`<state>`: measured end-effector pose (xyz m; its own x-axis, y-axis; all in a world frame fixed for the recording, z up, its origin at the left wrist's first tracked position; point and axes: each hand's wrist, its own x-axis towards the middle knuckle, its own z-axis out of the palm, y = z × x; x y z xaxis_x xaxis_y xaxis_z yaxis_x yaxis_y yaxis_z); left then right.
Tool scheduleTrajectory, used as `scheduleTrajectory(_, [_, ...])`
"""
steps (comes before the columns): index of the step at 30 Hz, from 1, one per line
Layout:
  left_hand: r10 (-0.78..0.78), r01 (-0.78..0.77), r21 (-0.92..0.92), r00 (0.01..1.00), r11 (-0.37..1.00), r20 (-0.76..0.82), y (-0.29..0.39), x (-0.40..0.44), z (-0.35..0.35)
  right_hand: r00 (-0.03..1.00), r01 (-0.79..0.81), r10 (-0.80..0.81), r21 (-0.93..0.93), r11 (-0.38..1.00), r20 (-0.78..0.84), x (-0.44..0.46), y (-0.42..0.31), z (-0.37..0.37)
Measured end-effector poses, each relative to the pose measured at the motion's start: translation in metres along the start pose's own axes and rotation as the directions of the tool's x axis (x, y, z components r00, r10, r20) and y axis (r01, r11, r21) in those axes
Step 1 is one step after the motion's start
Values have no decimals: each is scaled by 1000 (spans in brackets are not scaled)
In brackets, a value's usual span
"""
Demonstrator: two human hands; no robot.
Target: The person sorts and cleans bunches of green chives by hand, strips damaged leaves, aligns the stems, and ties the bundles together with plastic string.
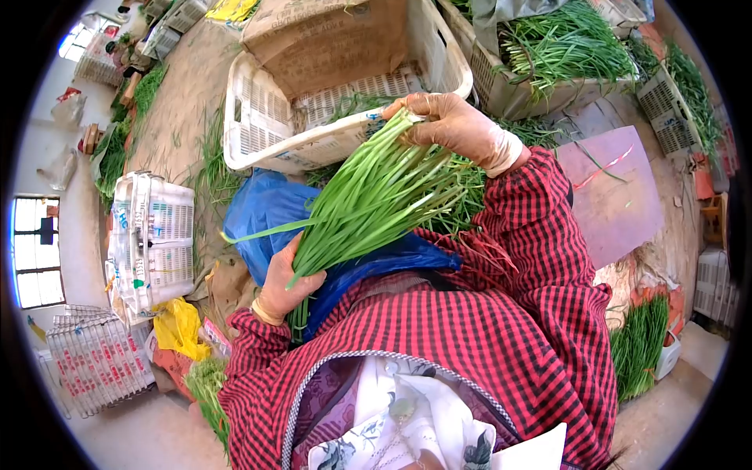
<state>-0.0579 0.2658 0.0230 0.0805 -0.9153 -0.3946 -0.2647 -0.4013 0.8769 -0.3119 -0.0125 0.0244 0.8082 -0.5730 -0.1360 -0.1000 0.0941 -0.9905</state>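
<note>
A bunch of garlic chives is held slantwise over my lap, its pale stem ends up and to the right. My right hand, in a thin stained glove, closes on the pale ends. Lower down, my left hand, also gloved, is wrapped round the green leaf end. One long leaf sticks out to the left. Under the bunch, blue plastic covers part of my lap. Just beyond the bunch stands a white plastic crate with a cardboard sheet and a few loose leaves inside.
A crate heaped with chives stands at the upper right, near a pinkish board. Stacked white crates and a yellow bag are on the left. Chive bundles stand at the lower right. Loose leaves litter the floor.
</note>
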Motion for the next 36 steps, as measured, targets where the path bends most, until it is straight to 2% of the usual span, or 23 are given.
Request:
scheduleTrajectory(1, [-1, 2, -33, 1000, 999, 8, 0, 2, 0, 999, 11, -10, 30, 999, -38, -4, -7, 2])
scheduleTrajectory(2, [-4, 5, -34, 1000, 999, 9, 1, 4, -1, 983, 142, -142, -8, 990, -117, -3, -4, 1])
scheduleTrajectory(4, [2, 10, -209, 998, 978, 59, 0, 7, -4, 946, 233, -218, 34, 972, -239, -7, -11, -12])
scheduleTrajectory(6, [38, -28, -194, 998, 981, 49, -2, 6, -7, 924, 305, -229, 230, 924, -307, -14, -9, -36])
scheduleTrajectory(8, [-71, 69, -380, 997, 922, 10, 4, 1, -7, 932, 189, -154, 77, 979, -328, -21, -7, -55])
scheduleTrajectory(9, [-68, 58, -440, 998, 896, -7, -1, 2, -9, 918, 127, -209, -247, 961, -338, -23, 6, -61])
scheduleTrajectory(10, [-68, 52, -441, 998, 896, -19, 1, 2, -11, 905, 49, -267, -543, 838, -332, -22, 18, -59])
scheduleTrajectory(11, [-108, 98, -495, 994, 863, 8, 5, 3, -12, 840, -184, -335, -805, 564, -428, -26, 30, -55])
scheduleTrajectory(12, [-142, 140, -547, 989, 825, 40, 8, 5, -13, 800, -177, -395, -806, 564, -452, -30, 28, -46])
scheduleTrajectory(13, [-139, 134, -583, 990, 801, 36, 11, 6, -11, 869, -76, -242, -600, 797, -432, -33, 23, -42])
scheduleTrajectory(14, [-139, 129, -586, 990, 800, 27, 10, 7, -11, 931, -18, -99, -315, 949, -351, -36, 18, -37])
scheduleTrajectory(16, [-132, 113, -605, 991, 788, 14, 8, 7, -12, 983, -154, 148, -45, 987, -107, -44, 15, -14])
scheduleTrajectory(18, [-119, 96, -624, 993, 776, 5, 11, 8, -12, 943, -286, 317, -239, 928, 102, -45, 34, 12])
scheduleTrajectory(20, [-106, 80, -646, 994, 759, -1, 15, 8, -11, 936, -192, 319, -542, 818, 150, -41, 62, 25])
scheduleTrajectory(22, [-137, 110, -671, 990, 733, 13, 21, 7, -12, 944, -223, 321, -570, 791, 76, -39, 69, 26])
scheduleTrajectory(23, [-116, 89, -655, 993, 750, 1, 22, 6, -12, 983, -184, 165, -347, 920, -83, -39, 74, 25])
scheduleTrajectory(24, [-119, 90, -655, 993, 751, 0, 22, 4, -12, 960, -81, 46, -117, 990, -277, -39, 74, 26])
scheduleTrajectory(25, [-123, 97, -663, 992, 742, 8, 21, 3, -14, 934, 28, -5, 57, 998, -358, -38, 69, 23])
scheduleTrajectory(26, [-122, 102, -670, 992, 735, 18, 20, 3, -15, 891, 77, -11, 127, 989, -454, -39, 65, 24])
scheduleTrajectory(28, [-104, 83, -667, 995, 740, 8, 21, 4, -12, 900, 79, -56, 37, 996, -433, -38, 45, 31])
scheduleTrajectory(30, [-117, 103, -715, 993, 691, 30, 21, 5, -10, 913, 183, -261, -256, 949, -314, -33, 40, 52])
scheduleTrajectory(32, [-106, 112, -733, 993, 671, 56, 18, 6, -8, 945, 144, -226, -320, 936, -236, -28, 29, 70])
scheduleTrajectory(36, [-71, 126, -755, 992, 644, 105, 10, 2, -10, 956, 158, -176, -94, 983, -233, -14, 48, 69])
